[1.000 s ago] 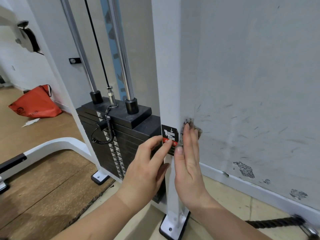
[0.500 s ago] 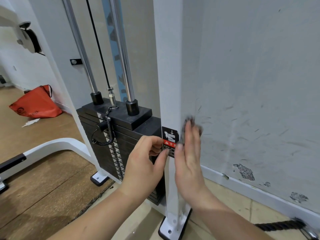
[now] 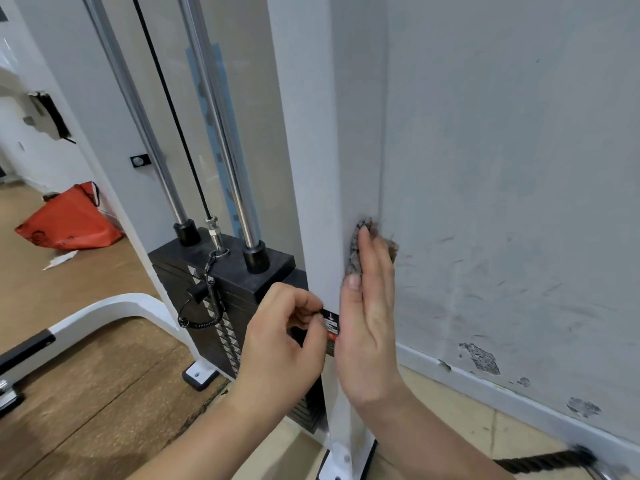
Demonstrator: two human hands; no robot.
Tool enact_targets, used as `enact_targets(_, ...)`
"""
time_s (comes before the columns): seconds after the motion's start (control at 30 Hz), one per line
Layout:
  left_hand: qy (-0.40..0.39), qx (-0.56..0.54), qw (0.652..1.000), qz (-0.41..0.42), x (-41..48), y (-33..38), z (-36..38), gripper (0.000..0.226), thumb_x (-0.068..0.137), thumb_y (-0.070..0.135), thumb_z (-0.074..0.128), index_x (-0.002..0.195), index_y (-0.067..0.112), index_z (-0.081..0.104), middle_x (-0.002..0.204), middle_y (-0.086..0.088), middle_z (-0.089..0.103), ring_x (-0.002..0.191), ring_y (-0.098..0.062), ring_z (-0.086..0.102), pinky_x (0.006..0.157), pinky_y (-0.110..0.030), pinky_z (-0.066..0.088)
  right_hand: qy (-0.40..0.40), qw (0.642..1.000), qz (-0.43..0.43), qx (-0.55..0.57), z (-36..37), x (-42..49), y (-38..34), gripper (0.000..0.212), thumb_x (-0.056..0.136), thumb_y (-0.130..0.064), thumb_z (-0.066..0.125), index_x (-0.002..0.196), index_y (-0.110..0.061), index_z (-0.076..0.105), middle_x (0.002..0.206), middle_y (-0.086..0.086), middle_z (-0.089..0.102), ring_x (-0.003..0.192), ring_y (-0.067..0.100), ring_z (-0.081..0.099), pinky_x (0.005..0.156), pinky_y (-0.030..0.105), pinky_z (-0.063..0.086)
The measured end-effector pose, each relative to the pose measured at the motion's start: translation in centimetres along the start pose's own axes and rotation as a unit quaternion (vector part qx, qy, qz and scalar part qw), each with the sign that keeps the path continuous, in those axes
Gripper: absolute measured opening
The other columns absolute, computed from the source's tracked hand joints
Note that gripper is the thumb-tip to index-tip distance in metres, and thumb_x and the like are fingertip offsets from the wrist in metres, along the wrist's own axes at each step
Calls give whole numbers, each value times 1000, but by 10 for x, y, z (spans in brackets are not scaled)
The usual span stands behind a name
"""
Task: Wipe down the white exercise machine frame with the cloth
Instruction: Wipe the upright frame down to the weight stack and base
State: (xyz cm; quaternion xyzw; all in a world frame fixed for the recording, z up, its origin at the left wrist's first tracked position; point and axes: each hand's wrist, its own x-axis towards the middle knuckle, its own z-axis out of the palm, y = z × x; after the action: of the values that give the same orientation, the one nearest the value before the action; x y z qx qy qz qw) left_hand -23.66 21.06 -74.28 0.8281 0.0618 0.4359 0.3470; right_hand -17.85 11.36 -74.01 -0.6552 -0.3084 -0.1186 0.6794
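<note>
The white upright post (image 3: 304,150) of the exercise machine frame rises through the middle of the view. My right hand (image 3: 369,313) lies flat with straight fingers against the post's right face, pressing a dark speckled cloth (image 3: 353,251) onto it; only the cloth's edges show past my fingertips. My left hand (image 3: 280,344) is curled on the post's left side, its fingertips pinching at the edge of a black and red warning sticker (image 3: 330,323) on the post.
A black weight stack (image 3: 221,299) with two chrome guide rods (image 3: 221,133) and a cable stands left of the post. A scuffed grey wall (image 3: 512,202) runs close on the right. An orange bag (image 3: 69,221) lies on the wooden floor at left. A black rope (image 3: 540,460) lies at bottom right.
My right hand has slid the cloth upward along the post's right face. My left hand's fingers have curled from a flat touch into a pinch at the sticker.
</note>
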Motion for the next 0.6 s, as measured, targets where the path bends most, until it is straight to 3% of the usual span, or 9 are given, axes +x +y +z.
enact_targets(0.13, 7, -1, 1000, -14, 26, 27, -17, 30, 84, -7, 71, 90, 21, 66, 90, 10, 63, 88, -16, 66, 75, -25, 54, -22, 999, -12, -32, -12, 33, -16, 52, 111, -35, 29, 158, -54, 16, 168, -32, 7, 157, 0, -1, 130, 34, 5)
enact_targets(0.3, 8, -23, 992, -120, 45, 55, -29, 26, 88, 1, 71, 90, 27, 66, 92, 7, 67, 87, -14, 67, 76, -24, 55, -34, 995, 60, -77, -7, -11, 0, 54, 108, -47, 23, 158, -58, 6, 171, -22, 5, 159, 5, -3, 130, 51, 10)
enact_targets(0.37, 8, -18, 992, -122, 48, 66, -32, 25, 87, 1, 72, 89, 25, 66, 92, 5, 65, 87, -13, 66, 76, -21, 53, -43, 996, 48, -64, -10, 5, -24, 54, 108, -46, 23, 158, -59, 7, 170, -26, 4, 158, 3, -6, 131, 46, 7)
enact_targets(0.5, 7, -19, 992, -126, 66, 88, -38, 28, 86, -3, 68, 88, 25, 63, 90, 3, 63, 84, -16, 65, 75, -19, 50, -48, 997, -53, -23, -25, 81, -87, 53, 111, -27, 37, 157, -49, 21, 172, -21, 9, 159, 6, -2, 130, 31, 3)
enact_targets(0.6, 24, -15, 992, -120, 73, 97, -39, 29, 85, -2, 68, 87, 26, 61, 89, 4, 62, 82, -18, 64, 73, -20, 50, -69, 997, -44, 10, -34, 87, -87, 54, 109, -30, 43, 152, -60, 29, 170, -24, 11, 158, 2, 2, 126, 18, 9)
